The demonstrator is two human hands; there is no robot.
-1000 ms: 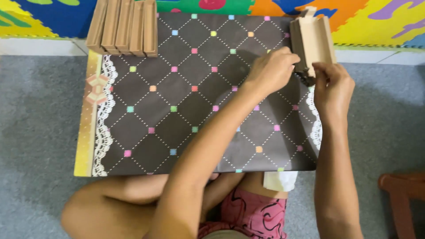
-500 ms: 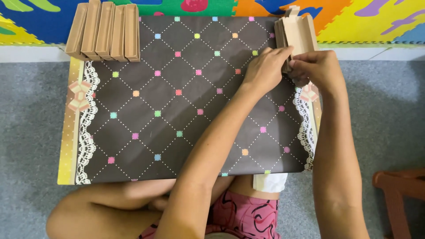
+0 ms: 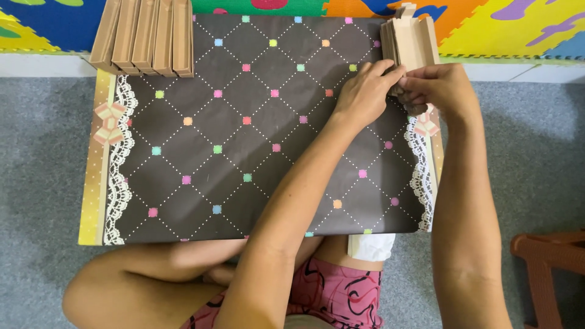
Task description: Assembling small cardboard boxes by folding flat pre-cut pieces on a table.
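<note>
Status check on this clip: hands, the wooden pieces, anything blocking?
Left hand and right hand both pinching at the near end of the right wooden stack. Left wooden stack untouched. Patterned board bare between; nothing blocking.

Small dark object (image 3: 409, 105) between both hands' fingers (image 3: 390, 74): mostly covered, kind indeterminate. Wooden strip stack (image 3: 144, 33) at 11 o'clock: cropped by top edge. Stool (image 3: 551, 268) at 4 o'clock: cropped.

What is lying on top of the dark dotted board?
On the dark diamond-patterned board: a row of tan cardboard pieces top left, another stack top right. The left hand and right hand cover whatever they pinch.
</note>
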